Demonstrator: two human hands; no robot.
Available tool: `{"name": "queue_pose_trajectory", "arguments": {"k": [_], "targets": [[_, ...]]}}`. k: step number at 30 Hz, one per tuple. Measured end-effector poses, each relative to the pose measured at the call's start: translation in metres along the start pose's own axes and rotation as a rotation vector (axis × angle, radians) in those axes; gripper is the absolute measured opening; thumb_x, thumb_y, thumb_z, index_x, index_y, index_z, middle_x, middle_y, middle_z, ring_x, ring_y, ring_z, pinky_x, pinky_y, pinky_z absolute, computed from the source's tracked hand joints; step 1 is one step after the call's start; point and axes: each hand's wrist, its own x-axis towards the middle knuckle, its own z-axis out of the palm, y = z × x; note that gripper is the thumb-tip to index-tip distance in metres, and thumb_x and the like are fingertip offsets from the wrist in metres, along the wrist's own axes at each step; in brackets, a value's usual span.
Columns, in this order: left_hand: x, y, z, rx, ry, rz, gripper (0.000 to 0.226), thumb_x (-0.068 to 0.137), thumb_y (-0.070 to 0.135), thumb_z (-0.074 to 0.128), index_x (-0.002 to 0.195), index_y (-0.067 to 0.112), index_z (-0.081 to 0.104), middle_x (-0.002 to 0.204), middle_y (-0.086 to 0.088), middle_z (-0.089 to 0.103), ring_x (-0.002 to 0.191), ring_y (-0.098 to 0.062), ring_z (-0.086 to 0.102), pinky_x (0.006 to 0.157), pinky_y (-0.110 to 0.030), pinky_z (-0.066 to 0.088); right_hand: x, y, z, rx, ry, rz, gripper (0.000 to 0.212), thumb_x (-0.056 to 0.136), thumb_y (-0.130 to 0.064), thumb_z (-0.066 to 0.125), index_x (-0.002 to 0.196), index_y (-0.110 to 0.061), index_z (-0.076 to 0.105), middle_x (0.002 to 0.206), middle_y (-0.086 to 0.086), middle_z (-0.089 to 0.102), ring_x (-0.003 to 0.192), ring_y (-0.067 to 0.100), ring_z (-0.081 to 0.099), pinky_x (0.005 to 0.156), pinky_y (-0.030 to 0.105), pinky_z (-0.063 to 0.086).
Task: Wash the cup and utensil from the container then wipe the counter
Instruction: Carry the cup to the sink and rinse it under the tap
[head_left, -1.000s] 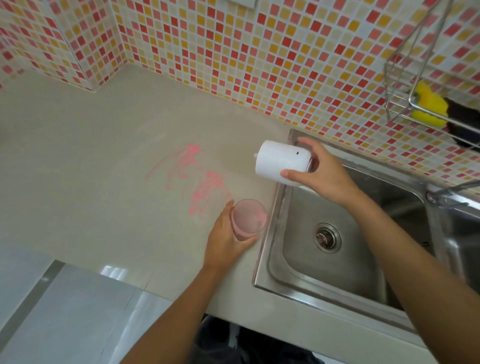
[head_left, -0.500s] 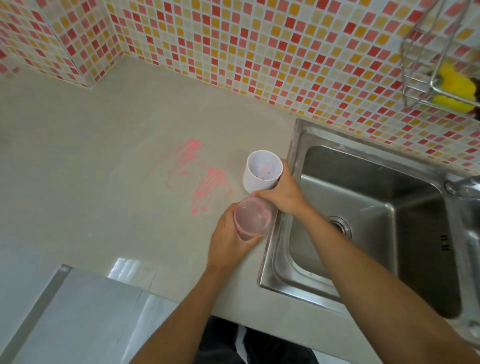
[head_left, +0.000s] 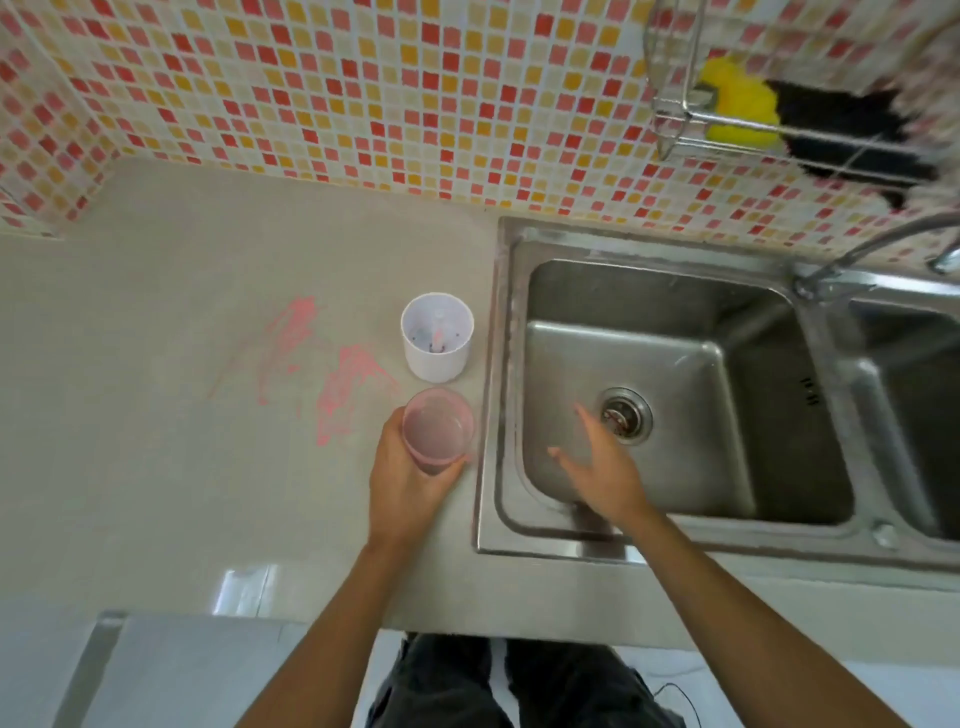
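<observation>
Pink translucent plastic cup (head_left: 438, 427) stands on the beige worktop (head_left: 156, 467) just beside the steel sink rim (head_left: 488, 395), held around by the left hand (head_left: 410, 478). One white cylindrical plastic container (head_left: 437, 336) stands upright right behind it, near pink smears (head_left: 332, 374). The right hand (head_left: 602, 467) hovers with fingers spread and empty over the open basin. Two basins, one wire rack with one yellow sponge (head_left: 737, 106).

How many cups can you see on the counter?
2. A white cup stands upright on the counter beside the sink. A pink cup sits just in front of it, held by the left hand.
</observation>
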Motion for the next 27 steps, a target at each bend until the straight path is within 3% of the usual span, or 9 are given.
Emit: {"name": "queue_pose_trajectory", "arguments": {"k": [4,6,11,13,15,18,24,27], "targets": [[-0.01,0.023,0.028,-0.075,-0.045,0.026,0.084,0.061,0.033,0.089,0.127,0.031,0.037,0.121,0.015,0.049,0.106,0.005,0.05,0.086,-0.001,0.036,-0.035,0.067,-0.023,-0.098,0.036,0.099,0.064,0.09,-0.03,0.062,0.146,-0.023,0.034,0.15,0.003,0.039,0.138,0.022,0.035,0.115,0.039,0.028],[-0.013,0.038,0.055,-0.074,-0.114,0.066,0.085,0.061,0.025,0.09,0.126,0.033,0.036,0.117,0.021,0.046,0.103,0.011,0.049,0.082,0.002,0.035,-0.04,0.085,-0.038,-0.206,0.062,0.106,0.059,0.092,-0.032,0.059,0.145,-0.02,0.037,0.149,0.005,0.04,0.137,0.023,0.035,0.114,0.038,0.028],[-0.008,0.062,0.127,0.139,-0.243,0.29,0.068,0.066,0.019,0.084,0.123,0.019,0.047,0.113,0.012,0.046,0.103,-0.002,0.047,0.091,-0.012,0.039,-0.032,0.119,-0.066,-0.46,0.022,0.194,0.059,0.096,-0.044,0.045,0.146,-0.014,0.033,0.152,0.008,0.035,0.141,0.021,0.027,0.117,0.04,0.01],[-0.003,0.061,0.15,0.378,-0.301,0.385,0.057,0.069,0.023,0.082,0.117,0.016,0.052,0.111,0.007,0.053,0.103,-0.01,0.05,0.096,-0.027,0.044,-0.025,0.133,-0.075,-0.499,0.0,0.22,0.06,0.096,-0.048,0.041,0.143,-0.011,0.034,0.151,0.011,0.036,0.143,0.023,0.023,0.119,0.043,0.006],[0.001,0.057,0.166,0.619,-0.376,0.433,0.059,0.07,0.026,0.08,0.12,0.016,0.05,0.115,0.0,0.055,0.11,-0.018,0.05,0.111,-0.039,0.033,-0.02,0.146,-0.087,-0.542,-0.049,0.225,0.062,0.097,-0.049,0.036,0.145,-0.011,0.031,0.154,0.01,0.03,0.147,0.024,0.011,0.119,0.043,0.001],[0.009,0.058,0.177,0.787,-0.425,0.417,0.064,0.07,0.027,0.078,0.124,0.015,0.046,0.12,-0.004,0.051,0.118,-0.022,0.046,0.12,-0.041,0.014,-0.017,0.163,-0.106,-0.588,-0.106,0.23,0.063,0.097,-0.049,0.03,0.148,-0.011,0.025,0.158,0.008,0.021,0.148,0.022,0.0,0.12,0.043,-0.004],[0.023,0.058,0.189,1.142,-0.38,0.598,0.051,0.067,0.01,0.073,0.114,0.007,0.052,0.104,-0.01,0.057,0.104,-0.028,0.053,0.115,-0.048,0.026,-0.016,0.17,-0.109,-0.64,-0.17,0.177,0.068,0.098,-0.05,0.019,0.152,-0.01,0.01,0.161,0.005,0.007,0.148,0.02,-0.007,0.118,0.044,-0.007],[0.025,0.06,0.193,1.304,-0.375,0.72,0.059,0.064,0.01,0.076,0.118,0.008,0.051,0.104,-0.009,0.056,0.102,-0.027,0.053,0.116,-0.047,0.023,-0.015,0.171,-0.11,-0.672,-0.193,0.167,0.069,0.098,-0.052,0.015,0.153,-0.011,0.004,0.162,0.004,-0.004,0.147,0.021,-0.011,0.116,0.045,-0.01]]}}
